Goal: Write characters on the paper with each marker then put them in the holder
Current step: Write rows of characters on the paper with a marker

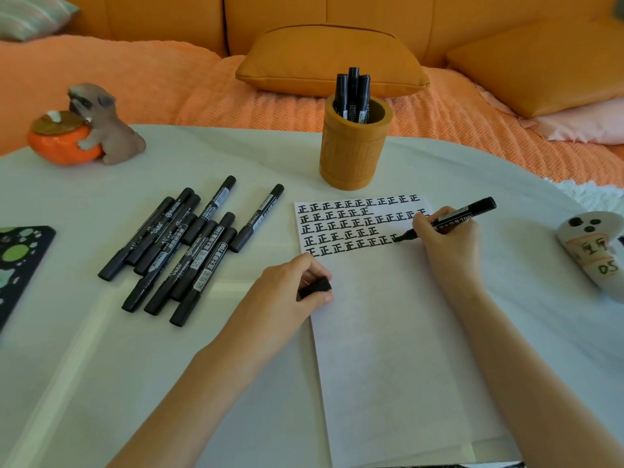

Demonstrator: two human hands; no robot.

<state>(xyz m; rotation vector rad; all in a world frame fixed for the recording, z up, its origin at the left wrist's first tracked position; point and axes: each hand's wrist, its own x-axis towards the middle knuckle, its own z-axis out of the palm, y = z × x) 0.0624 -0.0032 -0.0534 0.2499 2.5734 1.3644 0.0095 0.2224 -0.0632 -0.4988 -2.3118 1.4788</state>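
The marker (pixel 449 219) in use is in the grip of the right hand (pixel 445 238), the fingers clamped round its barrel. Its tip touches the paper (pixel 388 332) at the end of the fifth row of characters. The left hand (pixel 290 288) rests on the left edge of the paper and pinches the cap (pixel 315 288). In the holder (pixel 353 153), just behind the paper, three markers (pixel 353 89) stand. A heap of capped markers (pixel 182 251) lies at the left, so I judge that less than half of the task is done. The desk (pixel 101 366) is white. It also carries a dog figurine (pixel 98 126) at the far left and a ghost figure (pixel 591 251) at the right. Behind it is an orange sofa with a cushion (pixel 331 59).
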